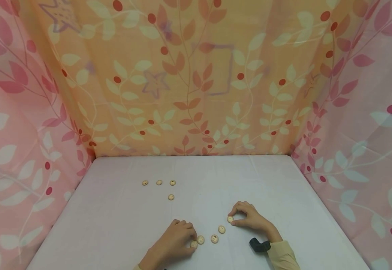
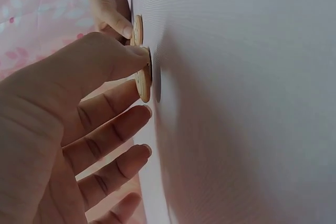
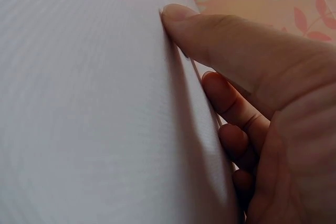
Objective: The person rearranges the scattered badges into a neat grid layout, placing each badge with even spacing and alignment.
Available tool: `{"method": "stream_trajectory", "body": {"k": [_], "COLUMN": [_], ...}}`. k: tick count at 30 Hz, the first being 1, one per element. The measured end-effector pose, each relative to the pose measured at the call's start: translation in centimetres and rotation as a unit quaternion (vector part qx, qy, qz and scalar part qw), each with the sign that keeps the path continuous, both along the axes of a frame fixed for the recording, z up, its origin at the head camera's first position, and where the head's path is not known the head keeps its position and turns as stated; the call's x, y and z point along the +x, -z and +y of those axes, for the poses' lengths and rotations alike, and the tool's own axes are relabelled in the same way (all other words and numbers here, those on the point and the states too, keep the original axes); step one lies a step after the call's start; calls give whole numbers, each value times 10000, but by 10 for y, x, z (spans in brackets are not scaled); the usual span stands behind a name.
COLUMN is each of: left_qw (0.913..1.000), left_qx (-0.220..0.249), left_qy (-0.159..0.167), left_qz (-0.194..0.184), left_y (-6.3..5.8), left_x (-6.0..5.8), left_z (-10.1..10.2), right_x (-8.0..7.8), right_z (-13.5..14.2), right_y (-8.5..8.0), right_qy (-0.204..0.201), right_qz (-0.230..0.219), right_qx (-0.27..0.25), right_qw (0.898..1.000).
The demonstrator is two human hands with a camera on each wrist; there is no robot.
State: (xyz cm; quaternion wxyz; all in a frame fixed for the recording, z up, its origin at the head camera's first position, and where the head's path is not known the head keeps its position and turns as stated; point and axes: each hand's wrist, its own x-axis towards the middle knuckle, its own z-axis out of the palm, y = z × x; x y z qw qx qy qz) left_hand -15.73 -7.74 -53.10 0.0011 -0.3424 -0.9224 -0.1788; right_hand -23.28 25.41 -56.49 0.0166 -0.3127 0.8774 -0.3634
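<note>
Left grip (image 1: 179, 239) pinches one disc (image 1: 193, 245), right grip (image 1: 255, 220) another disc (image 1: 230, 219), neither released; three discs (image 1: 214, 239) lie between, four discs (image 1: 171, 197) at ten o'clock look settled.

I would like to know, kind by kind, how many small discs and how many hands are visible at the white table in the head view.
Small round pale-tan wood-like discs: 9 (4 farther away, 5 nearer)
Bare left hand and bare right hand: 2
Total: 11
</note>
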Motion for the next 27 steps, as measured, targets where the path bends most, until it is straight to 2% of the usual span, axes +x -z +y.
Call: {"method": "stream_trajectory", "body": {"k": [11,20,27], "left_qw": [9997,9982,9981], "left_qx": [101,165,240], "left_qy": [-205,-500,-557], "left_qz": [111,-278,-144], "left_y": [4,2,4], "left_x": [-5,-7,-11], "left_z": [-7,-13,-19], "right_x": [0,-1,0], "right_z": [1,0,0], "right_y": [1,0,0], "right_qy": [-16,16,-17], "right_qz": [69,-64,-39], "right_qx": [-16,-19,-91], "right_qw": [10000,10000,9999]}}
